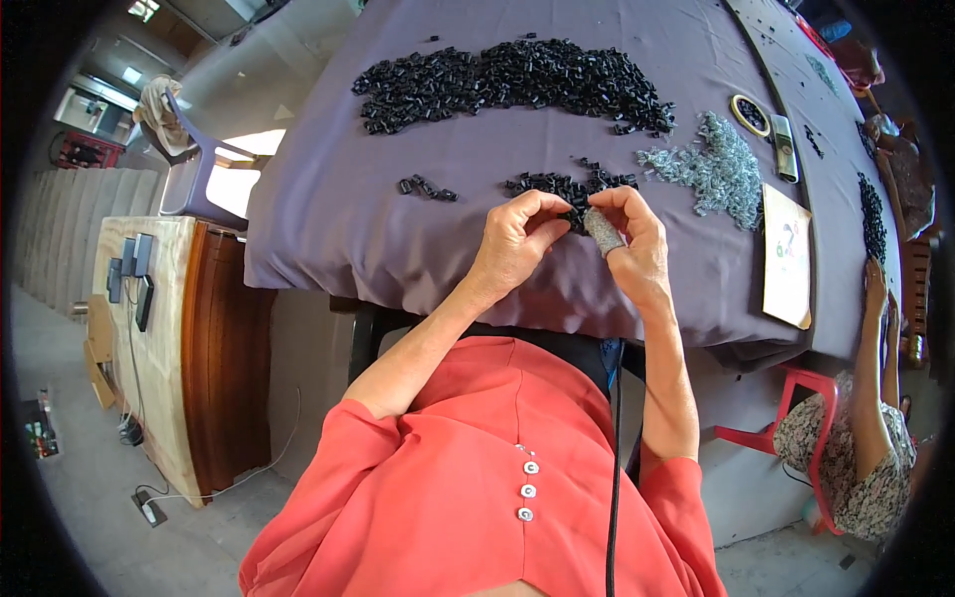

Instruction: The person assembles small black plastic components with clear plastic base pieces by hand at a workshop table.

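Currently 1 L hand (512, 241) & 1 R hand (637, 246), fingers (540, 203) curled, grip unclear, nr 1 sm. blk-pc. pile (545, 185)

what fingers (538, 201) hold too small to tell, tablecloth (318, 199) cut off above

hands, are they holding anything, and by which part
Cannot tell: left hand and right hand curl at the near black pile; any held piece is too small to see.

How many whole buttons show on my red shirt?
3: upper button, middle button and lower button, down the front of the red shirt. Another may be hidden in the fold above.
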Demonstrator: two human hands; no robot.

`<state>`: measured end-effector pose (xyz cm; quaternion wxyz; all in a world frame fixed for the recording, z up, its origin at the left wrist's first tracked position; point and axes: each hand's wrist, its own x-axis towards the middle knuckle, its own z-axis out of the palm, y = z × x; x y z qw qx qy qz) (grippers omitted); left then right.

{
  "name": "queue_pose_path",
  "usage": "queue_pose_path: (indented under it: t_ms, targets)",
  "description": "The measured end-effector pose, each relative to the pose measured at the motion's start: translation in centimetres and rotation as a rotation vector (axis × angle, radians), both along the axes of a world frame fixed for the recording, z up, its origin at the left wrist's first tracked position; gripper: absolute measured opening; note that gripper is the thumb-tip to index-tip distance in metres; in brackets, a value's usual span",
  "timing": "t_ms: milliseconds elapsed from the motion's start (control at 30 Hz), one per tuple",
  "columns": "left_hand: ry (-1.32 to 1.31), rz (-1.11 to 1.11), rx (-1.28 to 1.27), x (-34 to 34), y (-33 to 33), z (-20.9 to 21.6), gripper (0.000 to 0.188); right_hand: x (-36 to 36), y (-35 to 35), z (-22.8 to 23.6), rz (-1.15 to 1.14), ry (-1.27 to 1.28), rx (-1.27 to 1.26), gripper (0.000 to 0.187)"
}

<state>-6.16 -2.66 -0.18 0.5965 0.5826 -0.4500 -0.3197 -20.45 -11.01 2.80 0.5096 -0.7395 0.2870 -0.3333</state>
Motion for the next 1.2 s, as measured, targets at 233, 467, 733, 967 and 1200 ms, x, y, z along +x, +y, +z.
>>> queue_pose_path:
  t_ms: [233, 467, 733, 967, 1200]
  targets:
    - [-0.121, 0.014, -0.074, -0.2, 0.1, 0.1, 0.017, 0.5, 0.4, 0.1, 0.035, 0.082, -0.089, 0.029]
    - [-0.075, -0.053, -0.053, -0.1, 1.0, 0.4, 0.016, 0.2, 0.2, 0.0, 0.121, 0.124, -0.022, 0.023]
    - [0.073, -0.201, 0.000, 0.1, 1.9, -0.3, 0.015, -0.3, -1.0, -1.0, 0.290, 0.104, 0.355, 0.023]
    - [0.268, -0.114, 0.042, 0.8, 1.7, -0.9, 0.010, -2.1, -3.5, -1.8, -0.190, 0.183, -0.050, 0.019]
    - [0.198, -0.094, 0.032, 1.0, 1.4, -0.7, 0.010, -1.9, -4.2, -3.2, -0.289, 0.349, -0.533, 0.036]
